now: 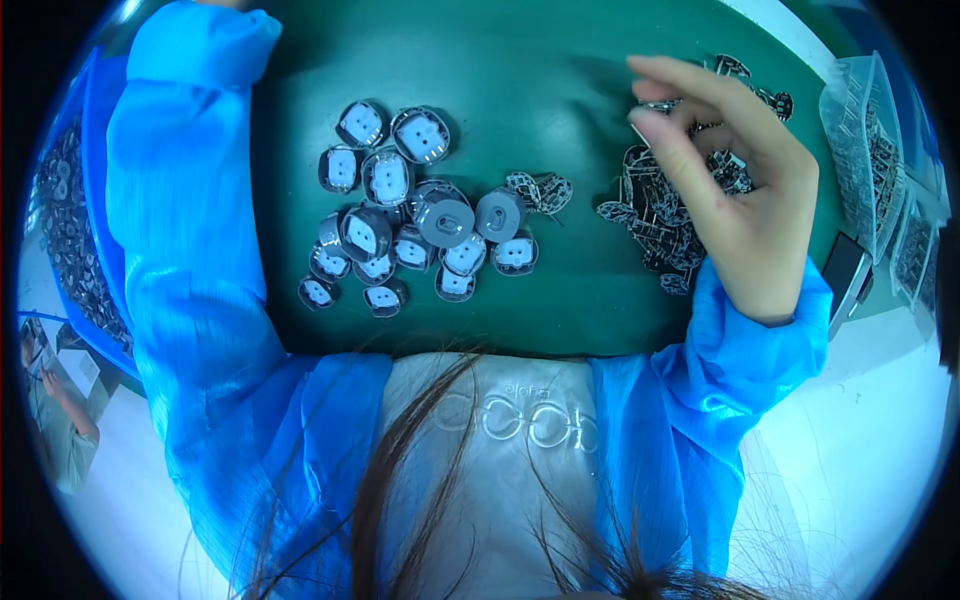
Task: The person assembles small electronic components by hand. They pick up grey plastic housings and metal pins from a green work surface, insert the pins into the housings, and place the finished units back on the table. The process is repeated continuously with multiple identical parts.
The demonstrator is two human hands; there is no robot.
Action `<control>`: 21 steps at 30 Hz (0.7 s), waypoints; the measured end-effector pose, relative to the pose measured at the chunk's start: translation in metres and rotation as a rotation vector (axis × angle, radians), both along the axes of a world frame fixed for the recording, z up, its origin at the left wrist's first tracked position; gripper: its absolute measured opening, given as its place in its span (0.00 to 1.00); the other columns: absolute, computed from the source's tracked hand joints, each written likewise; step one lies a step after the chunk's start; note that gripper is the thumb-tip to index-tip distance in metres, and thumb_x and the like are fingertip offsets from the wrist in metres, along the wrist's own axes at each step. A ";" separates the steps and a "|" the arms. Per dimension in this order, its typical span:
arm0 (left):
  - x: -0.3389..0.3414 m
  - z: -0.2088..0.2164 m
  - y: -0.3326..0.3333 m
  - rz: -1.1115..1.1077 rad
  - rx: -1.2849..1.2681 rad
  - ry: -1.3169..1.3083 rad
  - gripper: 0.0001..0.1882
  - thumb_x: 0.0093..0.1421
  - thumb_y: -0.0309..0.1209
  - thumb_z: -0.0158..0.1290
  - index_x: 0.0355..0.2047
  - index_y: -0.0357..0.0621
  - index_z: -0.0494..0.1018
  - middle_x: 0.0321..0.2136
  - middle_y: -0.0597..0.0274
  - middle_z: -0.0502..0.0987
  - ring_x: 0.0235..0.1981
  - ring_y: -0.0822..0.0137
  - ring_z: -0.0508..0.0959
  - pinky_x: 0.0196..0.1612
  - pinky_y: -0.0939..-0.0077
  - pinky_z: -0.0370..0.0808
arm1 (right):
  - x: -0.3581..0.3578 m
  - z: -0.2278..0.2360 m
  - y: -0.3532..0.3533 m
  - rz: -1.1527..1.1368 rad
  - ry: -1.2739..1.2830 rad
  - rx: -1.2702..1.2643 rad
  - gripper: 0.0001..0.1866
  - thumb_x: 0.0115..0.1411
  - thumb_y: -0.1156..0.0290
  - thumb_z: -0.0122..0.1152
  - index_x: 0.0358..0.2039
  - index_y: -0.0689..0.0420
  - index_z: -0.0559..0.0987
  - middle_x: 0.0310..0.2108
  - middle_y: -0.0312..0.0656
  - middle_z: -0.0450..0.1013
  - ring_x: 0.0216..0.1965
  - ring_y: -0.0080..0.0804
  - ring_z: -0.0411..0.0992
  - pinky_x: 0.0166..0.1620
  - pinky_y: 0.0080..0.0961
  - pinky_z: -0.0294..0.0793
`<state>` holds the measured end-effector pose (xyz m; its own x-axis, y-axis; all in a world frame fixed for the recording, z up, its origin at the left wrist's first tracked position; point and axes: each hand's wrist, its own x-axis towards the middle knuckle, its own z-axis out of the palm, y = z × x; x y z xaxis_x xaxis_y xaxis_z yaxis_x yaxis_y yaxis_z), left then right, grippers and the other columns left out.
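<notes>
My right hand (745, 170) hovers over a heap of small dark circuit boards (655, 215) at the right of the green table. Its thumb and forefinger are curved with a gap between them, and I see nothing gripped there. My left arm reaches to the far left, where only a sliver of my left hand (222, 3) shows at the top edge; its fingers are out of the picture. Left of the middle lies a cluster of rounded grey housings with pale insides (388, 178), several face up. Two, including a grey housing (500, 214), show their closed side.
A loose pair of boards (540, 192) lies beside the housings. At the left stands a blue bin (100, 200) of dark parts. Clear plastic trays (860, 150) with parts stand at the right, near a dark device (846, 280). Another person (65, 425) sits at the far left.
</notes>
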<state>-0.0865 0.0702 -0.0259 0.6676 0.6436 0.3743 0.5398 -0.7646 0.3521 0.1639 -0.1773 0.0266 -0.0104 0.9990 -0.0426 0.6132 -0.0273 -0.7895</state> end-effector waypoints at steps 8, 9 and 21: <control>-0.044 0.052 -0.038 0.185 -0.255 0.546 0.52 0.58 0.56 0.60 0.72 0.41 0.48 0.69 0.35 0.51 0.71 0.41 0.53 0.71 0.56 0.55 | 0.010 0.005 -0.014 0.376 -0.358 0.037 0.23 0.34 0.79 0.77 0.36 0.56 0.83 0.47 0.38 0.73 0.44 0.41 0.69 0.47 0.35 0.73; -0.040 0.028 -0.059 0.004 -0.088 0.374 0.51 0.57 0.58 0.60 0.70 0.39 0.52 0.66 0.34 0.54 0.69 0.41 0.55 0.69 0.54 0.57 | 0.010 0.002 -0.017 0.339 -0.403 0.028 0.22 0.35 0.79 0.76 0.35 0.56 0.82 0.46 0.38 0.73 0.44 0.41 0.70 0.47 0.36 0.73; -0.061 0.018 -0.205 -0.168 -0.382 0.285 0.79 0.23 0.66 0.69 0.73 0.45 0.44 0.73 0.40 0.42 0.73 0.36 0.43 0.69 0.31 0.39 | -0.003 0.011 -0.009 -0.039 0.022 -0.005 0.06 0.56 0.82 0.68 0.32 0.64 0.78 0.43 0.43 0.78 0.40 0.27 0.78 0.44 0.23 0.79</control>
